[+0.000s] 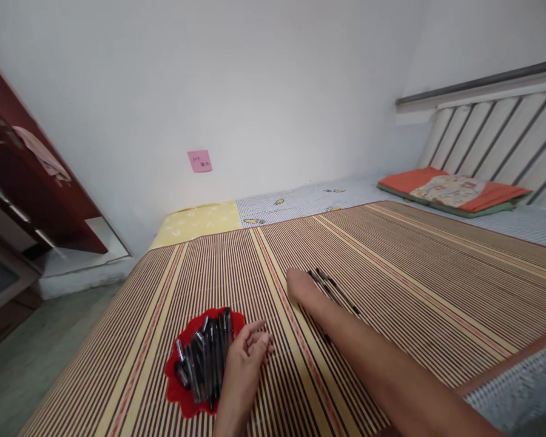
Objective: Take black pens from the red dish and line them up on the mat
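My left hand [249,355] rests on the striped bamboo mat [414,285], right beside a red tray [182,388]. Its fingers are curled in with the palm turned up, and nothing shows in them. The tray holds several black pens [207,358]. My right arm reaches forward across the mat, and my right hand [298,285] shows only as a rounded end with its fingers hidden. A few more black pens [334,290] lie in a row on the mat just beyond and to the right of that hand.
The mat covers a bed against a white wall with a pink sticky note [199,161]. A folded orange cushion [452,191] lies by the slatted headboard [495,136]. A dark red cabinet [22,182] stands at the left, over the grey floor.
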The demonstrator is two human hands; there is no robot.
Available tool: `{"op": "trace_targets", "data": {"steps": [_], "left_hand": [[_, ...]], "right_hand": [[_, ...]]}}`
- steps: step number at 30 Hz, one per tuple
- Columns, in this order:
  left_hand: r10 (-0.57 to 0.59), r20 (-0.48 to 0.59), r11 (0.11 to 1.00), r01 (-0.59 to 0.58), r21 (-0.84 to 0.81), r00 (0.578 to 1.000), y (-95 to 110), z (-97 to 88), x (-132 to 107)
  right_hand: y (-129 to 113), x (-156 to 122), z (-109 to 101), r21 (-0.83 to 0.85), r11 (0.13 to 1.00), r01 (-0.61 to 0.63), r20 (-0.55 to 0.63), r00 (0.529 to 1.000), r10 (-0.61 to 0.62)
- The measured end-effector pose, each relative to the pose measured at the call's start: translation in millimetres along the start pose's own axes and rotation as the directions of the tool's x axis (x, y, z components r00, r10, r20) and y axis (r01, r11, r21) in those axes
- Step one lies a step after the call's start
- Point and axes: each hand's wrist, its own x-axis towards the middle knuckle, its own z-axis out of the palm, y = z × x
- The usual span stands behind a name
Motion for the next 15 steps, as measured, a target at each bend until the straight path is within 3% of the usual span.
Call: {"op": "trace_targets", "data": {"steps": [5,10,13,15], "left_hand": [[0.004,0.014,1.000,-0.005,0.029,1.000,3,-4.3,-2],[-0.014,0.006,0.999,0.014,0.033,1.000,12,-10.5,-4],[0.007,-0.009,1.000,-0.007,0.021,1.000,16,-12.9,-3],[0.050,-0.005,0.997,-0.050,0.054,0.999,18,-12.3,-5]], "right_hand": [[2,-1,-4,0.043,0.999,0.009,-0.040,0.999,-0.007],[31,-5,-33,0.184,0.983,0.022,-0.203,0.979,0.016],[45,-24,-48,0.287,0.956,0.061,-0.309,0.951,0.032],[40,-50,-50,0.383,0.918,0.108,-0.351,0.936,0.037]]}}
